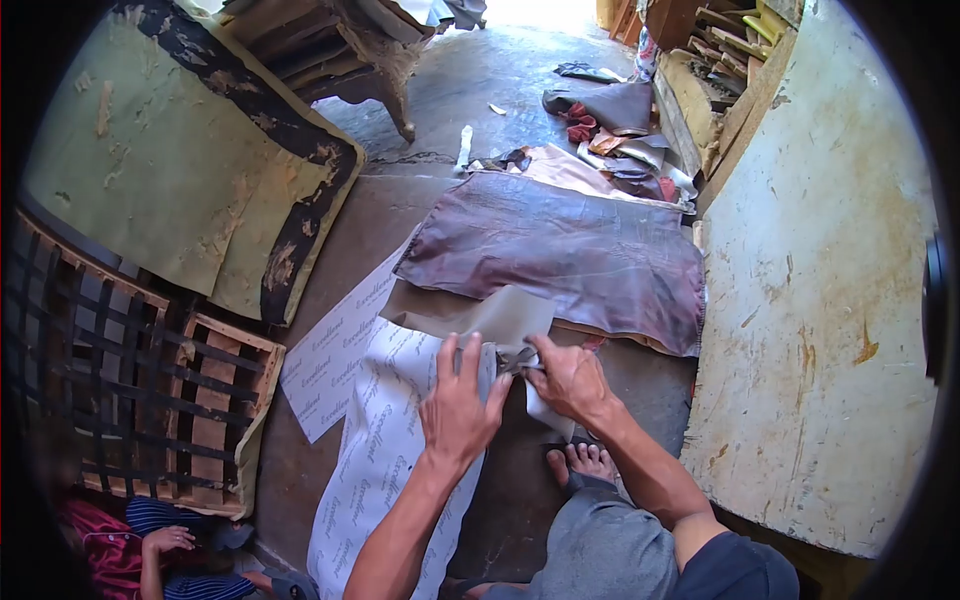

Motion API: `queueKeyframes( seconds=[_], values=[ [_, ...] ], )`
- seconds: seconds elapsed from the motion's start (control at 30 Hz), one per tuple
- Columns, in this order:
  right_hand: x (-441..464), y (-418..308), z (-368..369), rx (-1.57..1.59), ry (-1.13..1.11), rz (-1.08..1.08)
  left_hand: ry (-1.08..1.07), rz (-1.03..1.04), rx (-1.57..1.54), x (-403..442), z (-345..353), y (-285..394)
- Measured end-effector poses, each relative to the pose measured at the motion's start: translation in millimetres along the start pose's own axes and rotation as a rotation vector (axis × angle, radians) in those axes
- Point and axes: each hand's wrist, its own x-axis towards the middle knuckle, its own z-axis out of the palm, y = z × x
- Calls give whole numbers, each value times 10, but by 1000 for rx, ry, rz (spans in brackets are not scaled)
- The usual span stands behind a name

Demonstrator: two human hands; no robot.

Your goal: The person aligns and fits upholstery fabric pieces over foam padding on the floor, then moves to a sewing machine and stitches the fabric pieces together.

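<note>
A sheet of upholstery vinyl (375, 430) lies across the floor, its white backing printed with "Excellent". A fold of it shows the plain brown-grey face (480, 312) beyond my hands. My left hand (462, 405) rests on the white backing with fingers spread. Just right of it, my right hand (570, 375) is closed around what looks like a pair of scissors (516, 359), at the edge of the sheet. Its handles are mostly hidden by my fingers. A narrow white strip of vinyl (545, 408) hangs below my right hand.
A worn maroon leather piece (560, 255) lies beyond the sheet, with scraps (620, 150) behind it. A pale board (810, 300) stands right. At left are a padded panel (190, 160) and a webbed wooden frame (210, 400). Another person's hand (168, 540) shows bottom left.
</note>
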Motion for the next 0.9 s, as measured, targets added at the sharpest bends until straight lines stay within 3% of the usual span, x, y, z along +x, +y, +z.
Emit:
queueKeyframes(
  seconds=[0.07, 0.2, 0.3, 0.37, 0.4, 0.47, 0.5, 0.6, 0.67, 0.7, 0.73, 0.8, 0.87, 0.9],
  values=[
    [-131, -23, -86, -31, -55, -26, -71, -141, 157, 153, 285, -138],
    [-258, -152, -321, -106, -157, -46, -108, -176, 205, 190, 442, -224],
    [-280, -365, -630, -80, -181, -76, -54, -186, 44, 198, 512, -408],
    [-309, -561, -965, 369, -288, -116, -19, -163, -144, 191, 461, -479],
    [-310, -552, -998, 371, -291, -117, -19, -167, -142, 176, 456, -505],
    [-305, -530, -1064, 781, -456, -323, -6, -139, -183, 173, 487, -589],
    [-310, -562, -1128, 960, -643, -233, 11, -125, -169, 175, 518, -627],
    [-305, -589, -1047, 1042, -1143, -446, -17, -176, -281, 156, 577, -687],
    [-346, -702, -895, 1285, -1305, -580, -44, -234, -360, 153, 538, -723],
    [-314, -680, -846, 1035, -1287, -567, -60, -256, -390, 160, 500, -733],
    [-339, -697, -745, 1037, -1295, -571, -78, -282, -419, 138, 454, -734],
    [-415, -803, -542, 805, -804, -730, -74, -302, -444, 124, 426, -722],
    [-396, -965, -625, 716, -723, -819, -90, -319, -462, 149, 440, -742],
    [-383, -1086, -695, 686, -440, -977, -90, -317, -462, 160, 429, -750]
  ],
)
